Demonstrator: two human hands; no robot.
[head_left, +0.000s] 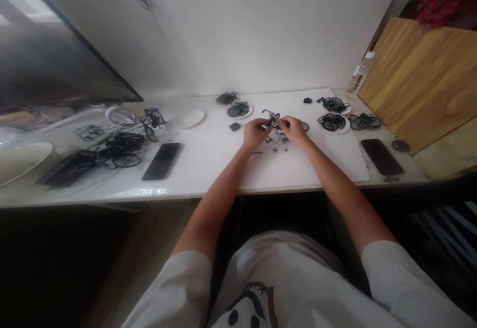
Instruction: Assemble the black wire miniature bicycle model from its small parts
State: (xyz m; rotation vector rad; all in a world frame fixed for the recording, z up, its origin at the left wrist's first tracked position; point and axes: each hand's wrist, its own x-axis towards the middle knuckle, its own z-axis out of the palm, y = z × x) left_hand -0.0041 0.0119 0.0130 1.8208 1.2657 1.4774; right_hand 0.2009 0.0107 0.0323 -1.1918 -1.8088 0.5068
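Note:
Both hands meet over the white sheet around a miniature bicycle [273, 118], whose handlebar end points up and to the left. My left hand [255, 133] is closed on its left side, thumb and fingers pinching the frame. From the other side my right hand [292, 128] pinches it with the fingertips; the exact part gripped is hidden. A small wheel [305, 126] shows just past my right hand. Below the hands lie several tiny dark parts [276, 149], too small to name. A dark green square piece [234, 126] rests left of my left hand.
White plates with dark bicycle parts stand at the back [249, 113] and right [347, 128]. Several miniature bicycles [122, 144] crowd the left, near a phone [161, 161]. Another phone [382, 156], a bottle [359, 75] and a wooden board [421, 79] are at right.

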